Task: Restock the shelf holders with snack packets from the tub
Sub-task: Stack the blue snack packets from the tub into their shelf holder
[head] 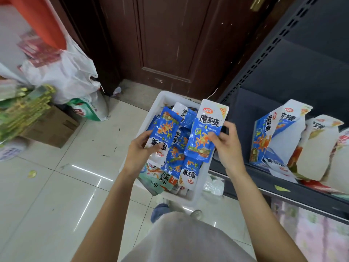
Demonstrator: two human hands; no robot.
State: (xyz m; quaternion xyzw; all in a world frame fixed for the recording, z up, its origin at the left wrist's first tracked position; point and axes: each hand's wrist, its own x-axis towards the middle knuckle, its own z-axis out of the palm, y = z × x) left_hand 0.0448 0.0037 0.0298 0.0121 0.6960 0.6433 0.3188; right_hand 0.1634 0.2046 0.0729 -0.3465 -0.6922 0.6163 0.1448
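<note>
A white tub (pixel 162 100) on the floor holds several blue-and-white snack packets (pixel 176 157). My left hand (pixel 140 150) grips one blue packet (pixel 163 129) upside down above the tub's left side. My right hand (pixel 225 143) holds another blue packet (pixel 204 133) upright over the tub's right edge. On the dark shelf (pixel 283 178) to the right stands a blue-and-white cardboard holder (pixel 268 137) with its open top tilted, next to other holders (pixel 319 148).
A brown door (pixel 170 44) is behind the tub. White plastic bags (pixel 64 72), a cardboard box (pixel 54 127) and green-yellow packs (pixel 24 112) crowd the left floor. Crumpled clear plastic (pixel 214 185) lies by the shelf base. Glossy tiles (pixel 56 195) spread at lower left.
</note>
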